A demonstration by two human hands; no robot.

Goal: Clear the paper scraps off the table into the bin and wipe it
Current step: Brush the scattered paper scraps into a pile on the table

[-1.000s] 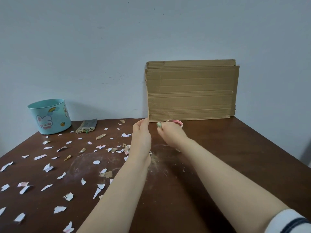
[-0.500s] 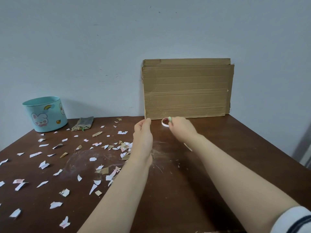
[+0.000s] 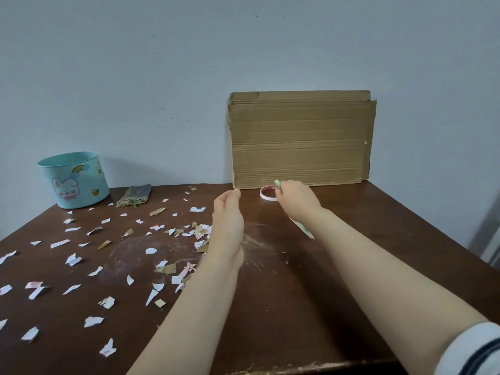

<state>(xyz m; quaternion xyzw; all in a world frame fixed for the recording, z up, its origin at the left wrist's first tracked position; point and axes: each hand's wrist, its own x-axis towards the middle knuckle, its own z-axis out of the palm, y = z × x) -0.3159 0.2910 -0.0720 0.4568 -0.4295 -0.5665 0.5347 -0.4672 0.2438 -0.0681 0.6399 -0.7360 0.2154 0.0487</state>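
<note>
My right hand (image 3: 295, 200) has shifted rightward off the tape ring (image 3: 262, 195), now bare just left of it; it pinches a small green piece (image 3: 277, 183) near the foot of the cardboard (image 3: 300, 139); my left hand (image 3: 227, 223) stands edge-on on the surface (image 3: 378, 239), fingers straight, paper scraps (image 3: 200, 234) bunched against it and strewn leftward; the bin (image 3: 74, 182) stands upright at the far left, a cloth (image 3: 134, 195) beside it; I cannot see the bin's inside.

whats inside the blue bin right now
Of the blue bin, only the rim and a strip of inner wall show. The near wall hides its bottom, so its contents cannot be seen.
</note>
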